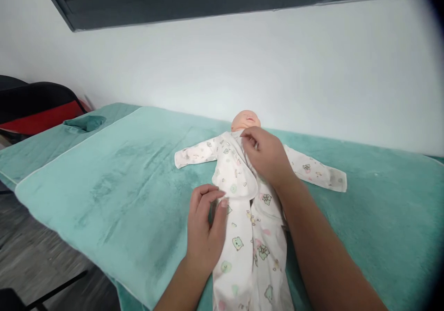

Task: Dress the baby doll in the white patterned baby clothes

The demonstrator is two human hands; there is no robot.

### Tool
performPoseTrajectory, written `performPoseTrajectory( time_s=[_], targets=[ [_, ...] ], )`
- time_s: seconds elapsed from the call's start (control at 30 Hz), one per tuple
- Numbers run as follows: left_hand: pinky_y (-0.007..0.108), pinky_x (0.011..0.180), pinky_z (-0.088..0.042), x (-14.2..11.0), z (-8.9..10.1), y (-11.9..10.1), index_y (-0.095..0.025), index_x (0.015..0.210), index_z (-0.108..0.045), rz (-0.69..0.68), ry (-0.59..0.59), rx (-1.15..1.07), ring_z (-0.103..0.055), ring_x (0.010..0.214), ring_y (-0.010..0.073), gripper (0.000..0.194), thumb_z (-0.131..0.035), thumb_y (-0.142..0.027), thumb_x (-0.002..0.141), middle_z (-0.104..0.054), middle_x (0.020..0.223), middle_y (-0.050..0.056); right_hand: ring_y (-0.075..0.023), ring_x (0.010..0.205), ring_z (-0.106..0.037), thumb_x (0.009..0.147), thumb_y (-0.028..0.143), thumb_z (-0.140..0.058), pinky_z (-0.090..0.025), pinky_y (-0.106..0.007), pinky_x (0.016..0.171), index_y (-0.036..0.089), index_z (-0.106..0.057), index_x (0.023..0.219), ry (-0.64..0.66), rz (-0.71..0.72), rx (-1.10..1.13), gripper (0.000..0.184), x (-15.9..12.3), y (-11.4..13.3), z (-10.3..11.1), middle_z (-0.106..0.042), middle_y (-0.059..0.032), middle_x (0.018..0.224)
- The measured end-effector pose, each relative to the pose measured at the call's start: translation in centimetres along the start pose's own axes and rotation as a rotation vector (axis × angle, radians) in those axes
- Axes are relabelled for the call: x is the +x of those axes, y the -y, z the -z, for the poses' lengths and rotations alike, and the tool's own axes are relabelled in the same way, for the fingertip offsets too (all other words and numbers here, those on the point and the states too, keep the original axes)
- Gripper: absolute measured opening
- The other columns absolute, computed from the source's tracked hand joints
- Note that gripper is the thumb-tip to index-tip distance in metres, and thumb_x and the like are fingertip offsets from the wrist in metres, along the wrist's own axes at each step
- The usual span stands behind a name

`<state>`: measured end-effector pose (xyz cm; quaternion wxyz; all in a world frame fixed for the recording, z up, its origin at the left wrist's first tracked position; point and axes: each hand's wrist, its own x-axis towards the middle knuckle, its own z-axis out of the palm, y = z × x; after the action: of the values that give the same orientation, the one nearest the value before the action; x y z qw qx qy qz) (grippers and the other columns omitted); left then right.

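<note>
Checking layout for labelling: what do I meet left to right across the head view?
Black-and-red chair → green-lined hole → left hand → right hand → grayish cuff of the far-right sleeve.

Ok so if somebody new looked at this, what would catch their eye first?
Probably the doll's head, bald and lying near the white wall. Next, its pale printed outfit stands out against the green cover, sleeves spread wide, with the left hand at its waist and the right hand at the chest.
</note>
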<state>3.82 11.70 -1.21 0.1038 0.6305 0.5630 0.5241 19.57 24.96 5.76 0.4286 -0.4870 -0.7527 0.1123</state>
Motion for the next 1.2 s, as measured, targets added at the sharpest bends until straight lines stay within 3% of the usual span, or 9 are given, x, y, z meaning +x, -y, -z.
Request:
performPoseTrajectory(
  time_s=[0.1,0.27,0.53,0.63,0.73,0.83,0.93,1.07,1.2],
  targets=[
    [0.036,0.076,-0.050,0.2,-0.1,0.0,-0.026,0.087,-0.062,0.002,0.032,-0.048,-0.061,0.090,0.0196,0.013,-0.052,-0.024,0.096,-0.063,0.091,0.004,-0.0232,0.079,-0.060,0.092,0.039,-0.054,-0.037,-0.032,0.064,0.024,-0.065,0.106,0.108,-0.031,-0.157,0.023,-0.5,1.6,-0.9,-0.069,-0.0058,0.091],
    [0.033,0.070,-0.047,0.4,-0.1,-0.1,-0.024,0.077,-0.054,0.074,0.073,-0.153,-0.056,0.077,0.0166,0.021,-0.051,-0.027,0.097,-0.058,0.080,0.002,-0.0241,0.080,-0.059,0.089,0.023,-0.048,-0.034,-0.033,0.063,0.022,-0.067,0.106,0.097,-0.023,-0.252,0.025,-0.7,1.9,-1.8,-0.069,-0.0093,0.094],
    [0.030,0.069,-0.045,0.7,0.3,0.7,-0.022,0.073,-0.053,0.228,0.042,-0.251,-0.052,0.072,0.0146,0.028,-0.051,-0.035,0.098,-0.054,0.075,0.000,-0.0129,0.048,-0.036,0.073,0.020,-0.052,-0.033,-0.030,0.051,0.026,-0.067,0.093,-0.094,-0.354,0.296,0.025,0.4,0.4,1.2,-0.040,0.0044,0.055],
    [0.030,0.073,-0.048,3.4,0.4,0.9,-0.023,0.077,-0.059,0.216,0.006,-0.217,-0.055,0.076,0.0152,0.023,-0.055,-0.036,0.096,-0.058,0.078,0.000,-0.0116,0.046,-0.028,0.072,0.021,-0.054,-0.032,-0.030,0.049,0.027,-0.067,0.090,-0.110,-0.360,0.322,0.024,0.4,0.1,2.0,-0.035,0.0053,0.053],
    [0.032,0.087,-0.051,8.1,-0.7,0.7,-0.023,0.092,-0.067,0.169,-0.037,-0.208,-0.061,0.095,0.0173,0.015,-0.055,-0.031,0.094,-0.068,0.100,0.003,-0.0126,0.047,-0.033,0.075,0.024,-0.053,-0.032,-0.031,0.048,0.026,-0.067,0.091,-0.137,-0.345,0.291,0.022,0.4,-0.9,2.3,-0.045,0.0029,0.055],
    [0.032,0.090,-0.051,13.5,-3.3,0.2,-0.022,0.096,-0.070,0.143,0.064,-0.216,-0.064,0.100,0.0181,0.018,-0.053,-0.026,0.091,-0.071,0.108,0.004,-0.0149,0.052,-0.041,0.079,0.028,-0.053,-0.035,-0.031,0.052,0.026,-0.065,0.088,-0.220,-0.336,0.181,0.016,0.6,-2.3,2.3,-0.050,0.0016,0.058],
    [0.032,0.091,-0.049,17.6,-6.5,-0.2,-0.019,0.091,-0.071,0.144,0.132,-0.195,-0.064,0.096,0.0183,0.016,-0.055,-0.020,0.087,-0.072,0.102,0.005,-0.0177,0.059,-0.049,0.081,0.040,-0.059,-0.037,-0.032,0.057,0.025,-0.057,0.082,-0.155,-0.400,0.022,0.015,0.9,-3.5,1.9,-0.056,-0.0002,0.064],
    [0.030,0.066,-0.044,19.7,-9.0,-0.1,-0.019,0.060,-0.060,0.168,0.349,-0.110,-0.053,0.063,0.0145,0.026,-0.053,-0.021,0.085,-0.058,0.064,0.001,-0.0213,0.064,-0.052,0.082,0.059,-0.060,-0.036,-0.033,0.058,0.026,-0.048,0.077,0.019,-0.485,-0.112,0.036,1.2,-3.7,0.8,-0.062,-0.0039,0.072],
    [0.029,0.058,-0.037,19.8,-9.3,0.5,-0.019,0.061,-0.061,0.117,0.409,-0.106,-0.050,0.061,0.0142,0.023,-0.057,-0.025,0.083,-0.059,0.066,0.001,-0.0202,0.059,-0.046,0.087,0.050,-0.054,-0.032,-0.033,0.057,0.026,-0.046,0.072,0.040,-0.440,-0.160,0.029,1.4,-3.3,0.2,-0.058,-0.0028,0.065]
  ],
)
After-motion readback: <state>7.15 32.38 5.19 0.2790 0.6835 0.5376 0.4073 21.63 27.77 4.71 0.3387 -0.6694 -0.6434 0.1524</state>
